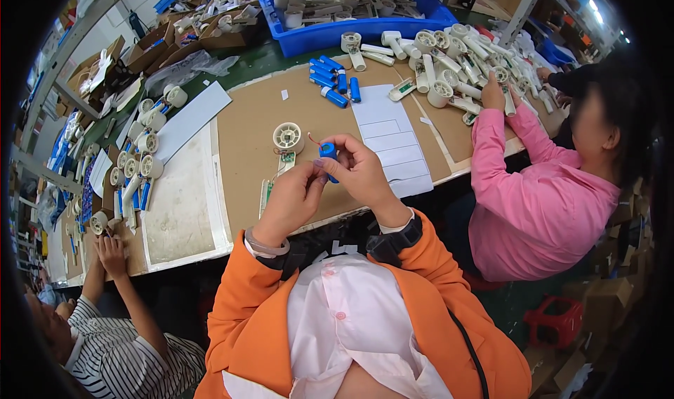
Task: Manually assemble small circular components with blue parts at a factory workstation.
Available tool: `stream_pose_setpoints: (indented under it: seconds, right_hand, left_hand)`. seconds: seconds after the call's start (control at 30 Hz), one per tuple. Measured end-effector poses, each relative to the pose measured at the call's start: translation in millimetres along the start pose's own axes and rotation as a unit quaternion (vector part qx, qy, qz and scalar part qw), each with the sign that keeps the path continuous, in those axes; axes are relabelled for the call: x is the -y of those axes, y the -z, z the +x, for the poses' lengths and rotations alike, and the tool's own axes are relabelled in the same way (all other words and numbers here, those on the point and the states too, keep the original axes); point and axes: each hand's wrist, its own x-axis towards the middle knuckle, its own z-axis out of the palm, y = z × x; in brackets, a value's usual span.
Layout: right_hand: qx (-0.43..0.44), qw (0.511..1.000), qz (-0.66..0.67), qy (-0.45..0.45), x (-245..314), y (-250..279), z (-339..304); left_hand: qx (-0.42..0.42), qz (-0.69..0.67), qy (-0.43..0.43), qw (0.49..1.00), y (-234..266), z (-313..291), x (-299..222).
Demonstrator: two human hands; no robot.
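Observation:
A blue cylindrical battery (328, 150) is upright between the fingers of my right hand (361, 174), with a thin reddish wire at its top. My left hand (289, 194) is pinched closed against the battery's lower side; what its fingertips hold is hidden. Just beyond my hands, a round white plastic housing (288, 136) lies on the brown board. Below it sits a small green circuit board (286, 162), and part of another green-edged piece (265, 195) shows beside my left wrist.
Several blue batteries (335, 81) lie ahead, next to a white lined sheet (395, 146). White housings (449, 62) are heaped at the right, near a co-worker in pink (540, 188). A blue bin (284, 41) stands behind. Another person's hands (111, 255) work at the left.

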Motion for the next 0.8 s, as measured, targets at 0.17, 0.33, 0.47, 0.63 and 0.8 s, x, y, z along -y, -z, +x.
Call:
stream_pose_setpoints:
  seconds: [0.17, 0.33, 0.47, 0.63, 0.8]
  right_hand:
    - [0.012, 0.999, -0.040, 0.034, 1, 0, 0]
    - [0.007, 0.993, 0.120, -0.016, -4, 3, 3]
    - [0.024, 0.977, 0.186, -0.096, 0, 11, 3]
    - [0.026, 0.983, 0.166, -0.077, -1, 10, 2]
    - [0.024, 0.989, 0.143, -0.028, -6, 5, 2]
  left_hand:
    - [-0.009, 0.000, 0.003, 1.000, -2, 1, 2]
    - [-0.004, -0.041, 0.012, 0.999, 0, 0, 4]
    - [0.010, -0.065, 0.038, 0.997, 3, -1, 11]
    - [0.012, -0.130, 0.054, 0.990, 1, -3, 8]
    - [0.022, -0.102, 0.046, 0.994, -1, -2, 6]
